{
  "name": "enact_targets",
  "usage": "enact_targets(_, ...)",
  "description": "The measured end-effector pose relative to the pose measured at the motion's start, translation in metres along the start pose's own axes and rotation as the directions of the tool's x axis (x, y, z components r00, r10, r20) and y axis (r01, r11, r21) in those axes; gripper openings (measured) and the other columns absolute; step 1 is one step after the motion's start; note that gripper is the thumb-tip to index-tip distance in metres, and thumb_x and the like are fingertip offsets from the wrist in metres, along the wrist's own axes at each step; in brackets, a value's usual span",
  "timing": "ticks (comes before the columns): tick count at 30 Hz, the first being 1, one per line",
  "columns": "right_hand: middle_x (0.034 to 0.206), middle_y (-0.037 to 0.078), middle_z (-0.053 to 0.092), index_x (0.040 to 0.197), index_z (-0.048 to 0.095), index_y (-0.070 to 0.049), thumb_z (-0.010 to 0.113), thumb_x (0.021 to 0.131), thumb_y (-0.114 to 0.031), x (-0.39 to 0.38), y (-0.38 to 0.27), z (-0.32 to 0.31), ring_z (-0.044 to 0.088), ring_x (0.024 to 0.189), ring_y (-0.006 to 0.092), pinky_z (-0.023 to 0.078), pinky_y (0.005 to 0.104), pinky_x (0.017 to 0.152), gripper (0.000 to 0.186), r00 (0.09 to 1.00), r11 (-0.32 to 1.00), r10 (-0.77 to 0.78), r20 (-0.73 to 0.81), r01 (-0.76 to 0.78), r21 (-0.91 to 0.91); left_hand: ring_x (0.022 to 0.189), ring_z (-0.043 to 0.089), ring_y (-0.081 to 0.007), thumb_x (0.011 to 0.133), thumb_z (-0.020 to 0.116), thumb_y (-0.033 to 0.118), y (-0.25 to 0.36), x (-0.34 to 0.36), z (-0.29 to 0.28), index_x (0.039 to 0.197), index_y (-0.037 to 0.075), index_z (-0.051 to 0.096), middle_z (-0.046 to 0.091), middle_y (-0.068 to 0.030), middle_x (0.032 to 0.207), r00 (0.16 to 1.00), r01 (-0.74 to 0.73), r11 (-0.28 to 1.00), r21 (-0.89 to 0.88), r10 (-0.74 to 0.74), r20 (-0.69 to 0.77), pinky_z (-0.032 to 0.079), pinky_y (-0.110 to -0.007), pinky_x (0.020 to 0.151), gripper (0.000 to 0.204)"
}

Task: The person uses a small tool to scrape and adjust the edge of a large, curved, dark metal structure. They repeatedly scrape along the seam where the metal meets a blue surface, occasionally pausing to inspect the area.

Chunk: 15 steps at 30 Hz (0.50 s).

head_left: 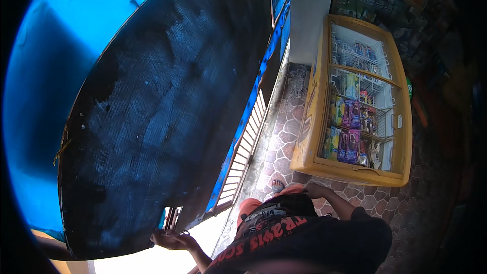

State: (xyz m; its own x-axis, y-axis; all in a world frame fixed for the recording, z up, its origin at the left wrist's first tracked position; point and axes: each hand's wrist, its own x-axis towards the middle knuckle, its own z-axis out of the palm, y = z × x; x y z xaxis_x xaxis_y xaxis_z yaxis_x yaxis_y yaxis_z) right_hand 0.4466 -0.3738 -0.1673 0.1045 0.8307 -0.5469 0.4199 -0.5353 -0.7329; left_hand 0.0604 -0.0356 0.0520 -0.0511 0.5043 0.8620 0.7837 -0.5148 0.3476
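Observation:
A large dark panel [162, 111] with a scuffed, ribbed surface fills the left of the view, like a door leaf. My left hand [172, 240] is at its lower edge, beneath a small rectangular cut-out [173, 217]. Its fingers are curled against the panel there, and part of the grip is hidden. Beside my thigh hangs my right hand [315, 191], small in the view; its fingers look loosely extended, and I see nothing held in them.
A yellow chest freezer [355, 172] with a glass top and wire baskets of colourful packets stands to the right. Patterned stone paving [281, 137] runs between it and the slatted metal gate [243, 152]. Blue sheeting [45, 96] lies beyond the panel. Crowded shelves [401, 0] are farther back.

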Motion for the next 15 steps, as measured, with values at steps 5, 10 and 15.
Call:
enact_targets(5, 0.090, 0.021, 0.073, 0.098, 0.075, -0.002, 0.069, 0.087, -0.033, 0.029, -0.034, -0.052, 0.072, 0.081, 0.0345, 0.054, 0.0465, 0.075, 0.033, 0.999, 0.944, 0.048, 0.005, -0.043, -0.328, 0.085, 0.037, -0.0195, 0.104, 0.054, 0.054, -0.023, -0.074, 0.018, 0.102, 0.005, 0.044, 0.036, -0.0054, 0.093, 0.925, 0.370, 0.905, -0.211, -0.337, 0.176, 0.033, -0.035, 0.075, 0.050)
enact_targets(10, 0.101, 0.020, 0.075, 0.116, 0.072, -0.001, 0.072, 0.093, -0.027, 0.084, -0.070, -0.047, 0.075, 0.091, 0.0306, 0.058, 0.0398, 0.083, 0.035, 0.936, 0.976, 0.040, -0.350, 0.038, 0.215, 0.089, 0.051, -0.0210, 0.105, 0.043, 0.046, -0.145, -0.198, -0.064, 0.102, 0.005, 0.053, 0.051, -0.0105, 0.097, 0.195, 0.964, 0.252, 0.080, -0.883, 0.426, 0.041, -0.036, 0.080, 0.043)
enact_targets(15, 0.103, 0.020, 0.076, 0.116, 0.072, -0.003, 0.073, 0.095, -0.030, 0.118, -0.100, -0.027, 0.075, 0.095, 0.0286, 0.058, 0.0375, 0.085, 0.034, 0.950, 0.959, -0.049, -0.308, 0.130, 0.251, 0.116, 0.058, -0.0301, 0.106, 0.030, 0.051, -0.190, -0.168, -0.120, 0.133, 0.007, 0.054, 0.059, -0.0173, 0.129, -0.231, 0.933, -0.248, -0.261, -0.968, 0.095, 0.044, -0.047, 0.102, 0.057)
